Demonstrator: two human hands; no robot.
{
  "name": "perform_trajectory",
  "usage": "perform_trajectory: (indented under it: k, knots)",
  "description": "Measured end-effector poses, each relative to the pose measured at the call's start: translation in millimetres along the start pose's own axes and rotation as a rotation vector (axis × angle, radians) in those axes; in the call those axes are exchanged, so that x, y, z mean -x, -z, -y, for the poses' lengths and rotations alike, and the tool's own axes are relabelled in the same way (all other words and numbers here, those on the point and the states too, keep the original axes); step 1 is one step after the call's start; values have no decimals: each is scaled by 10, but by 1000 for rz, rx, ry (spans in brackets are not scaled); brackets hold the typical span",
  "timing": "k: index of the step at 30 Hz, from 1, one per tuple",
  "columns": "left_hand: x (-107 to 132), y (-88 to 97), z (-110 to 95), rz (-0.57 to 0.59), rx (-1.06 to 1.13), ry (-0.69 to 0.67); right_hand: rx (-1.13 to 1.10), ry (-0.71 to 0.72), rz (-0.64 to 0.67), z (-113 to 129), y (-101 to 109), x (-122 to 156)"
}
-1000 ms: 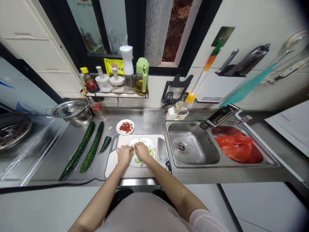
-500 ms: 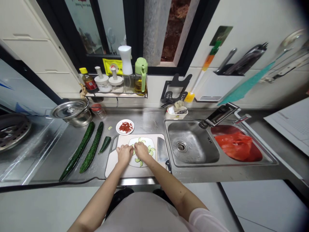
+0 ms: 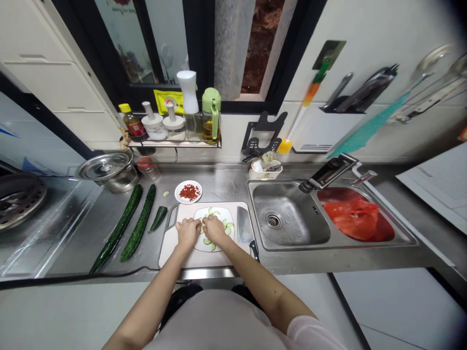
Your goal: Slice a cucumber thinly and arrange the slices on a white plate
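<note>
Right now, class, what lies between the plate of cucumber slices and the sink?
A cleaver lies flat on the cutting board's right edge, between the plate and the sink, seen in the head view.

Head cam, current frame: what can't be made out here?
Head view:
What the left hand and right hand pinch over the plate: hidden by their own fingers, so either grip is unclear.
Cucumber slices: some covered by the hands, count unclear.
What the red bag holds: opaque and crumpled.
Sauce bottle label: too small.
</note>
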State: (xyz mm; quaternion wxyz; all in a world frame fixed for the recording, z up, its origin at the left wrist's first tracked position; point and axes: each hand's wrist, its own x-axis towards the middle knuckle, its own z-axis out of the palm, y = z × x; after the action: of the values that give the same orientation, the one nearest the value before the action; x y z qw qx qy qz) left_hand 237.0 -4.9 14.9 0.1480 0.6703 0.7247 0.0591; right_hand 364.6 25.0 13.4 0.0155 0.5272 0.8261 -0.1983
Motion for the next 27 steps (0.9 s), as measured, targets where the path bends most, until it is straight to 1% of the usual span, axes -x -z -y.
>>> perform_trajectory:
  k: [8, 15, 19, 22, 27]
  knots:
    - [-4, 45, -26, 23, -34, -1, 15, 17, -6, 12, 20, 26]
    - [-28, 57, -43, 41, -58, -3, -24, 46, -53, -40, 26, 64]
    - [-22, 15, -52, 4, -69, -26, -132, -14, -176, -168, 102, 115]
    - [-9, -7, -58, -23, -73, -45, -256, -59, -291, -315, 150, 184]
    - [7, 0, -48, -27, -32, -23, -445, -112, -450, -588, 185, 353]
